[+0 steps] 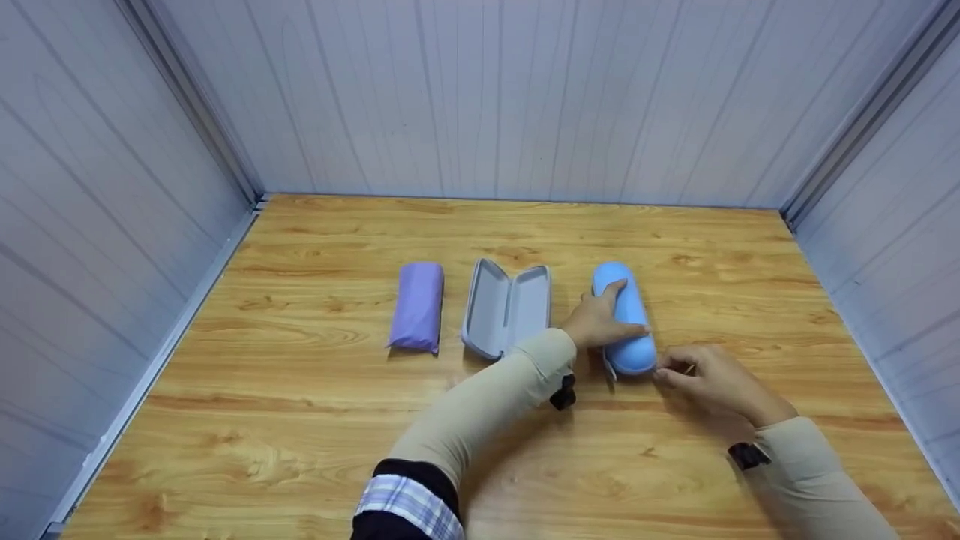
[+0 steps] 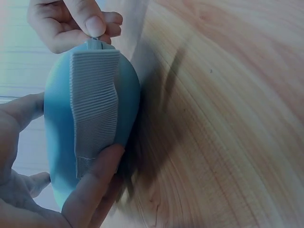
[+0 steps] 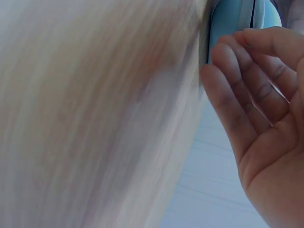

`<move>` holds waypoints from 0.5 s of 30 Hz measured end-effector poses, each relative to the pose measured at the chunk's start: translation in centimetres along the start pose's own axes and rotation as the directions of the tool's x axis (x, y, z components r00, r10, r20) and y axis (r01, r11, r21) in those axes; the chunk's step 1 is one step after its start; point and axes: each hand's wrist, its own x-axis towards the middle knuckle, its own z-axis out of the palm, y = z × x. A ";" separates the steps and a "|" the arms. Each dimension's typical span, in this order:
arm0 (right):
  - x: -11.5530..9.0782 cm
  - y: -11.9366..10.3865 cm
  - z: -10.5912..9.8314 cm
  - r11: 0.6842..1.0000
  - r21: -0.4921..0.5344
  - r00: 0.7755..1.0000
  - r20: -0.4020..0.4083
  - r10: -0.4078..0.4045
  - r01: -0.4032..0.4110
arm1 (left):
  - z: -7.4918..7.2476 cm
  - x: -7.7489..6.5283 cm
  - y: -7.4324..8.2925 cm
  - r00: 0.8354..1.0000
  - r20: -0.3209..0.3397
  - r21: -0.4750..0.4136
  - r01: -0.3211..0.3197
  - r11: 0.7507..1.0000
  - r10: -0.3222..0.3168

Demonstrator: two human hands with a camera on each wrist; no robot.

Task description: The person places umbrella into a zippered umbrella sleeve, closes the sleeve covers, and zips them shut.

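A blue zip-up glasses case lies on the table, right of the middle. Across its top, the thumb and fingers of my left hand grip it from both sides. At its near right end my right hand pinches the zipper pull, which is mostly hidden by the fingertips. The left wrist view shows the zipper slider under that thumb and a grey ribbed strap along the case. In the right wrist view a dark line runs between the zipper tapes.
Left of the blue case stands an open grey glasses case, its two halves spread and its inside bare; my left forearm passes close in front. Farther left lies a purple wrapped packet. White panel walls border the wooden table.
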 end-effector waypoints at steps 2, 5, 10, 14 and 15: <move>-0.1 0.0 0.0 1.000 0.003 1.000 0.000 -0.011 0.011 | 0.1 0.0 0.0 1.000 -0.004 0.002 -0.004 1.000 0.004; -0.1 -0.1 0.2 0.998 0.017 0.998 0.009 -0.066 0.066 | 0.1 0.1 0.0 1.000 -0.008 0.026 -0.008 1.000 0.008; 0.2 -0.5 0.7 0.990 0.027 0.990 0.020 -0.138 0.138 | 0.0 0.1 0.0 1.000 -0.016 0.044 -0.014 0.999 0.015; 0.3 -0.7 0.8 0.995 0.006 0.995 0.023 -0.096 0.096 | -0.1 0.2 0.0 1.000 -0.011 0.018 -0.012 1.000 0.012; 0.3 -0.7 0.8 0.996 0.003 0.996 0.025 -0.086 0.086 | -0.1 0.2 0.0 1.000 -0.010 0.017 -0.010 1.000 0.010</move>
